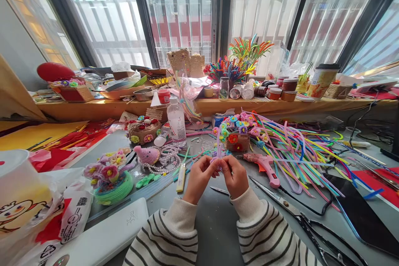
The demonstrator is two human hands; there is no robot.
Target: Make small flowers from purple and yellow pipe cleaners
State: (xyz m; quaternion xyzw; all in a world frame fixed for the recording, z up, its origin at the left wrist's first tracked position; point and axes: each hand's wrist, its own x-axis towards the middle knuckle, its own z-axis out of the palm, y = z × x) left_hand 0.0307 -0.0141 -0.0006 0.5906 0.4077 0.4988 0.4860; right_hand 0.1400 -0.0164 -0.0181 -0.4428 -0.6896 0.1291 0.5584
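Both hands meet over the middle of the table, fingers pinched on a lilac pipe cleaner (218, 143) whose stems stand upright above the fingertips. My left hand (201, 176) grips it from one side, my right hand (234, 174) from the other. A purple looped part shows between the fingers, though its lower portion is hidden. Close behind is a basket of pipe-cleaner flowers (238, 144). A pink glue gun (264, 169) lies right of my right hand, and a yellow utility knife (181, 178) lies left of my left hand.
Large scissors (285, 204) and a black phone (366, 216) lie at right, near a heap of pipe cleaners (299, 149). At left are a green flower pot (114, 189), a white power bank (109, 232) and a bottle (176, 122). Jars (289, 85) line the sill.
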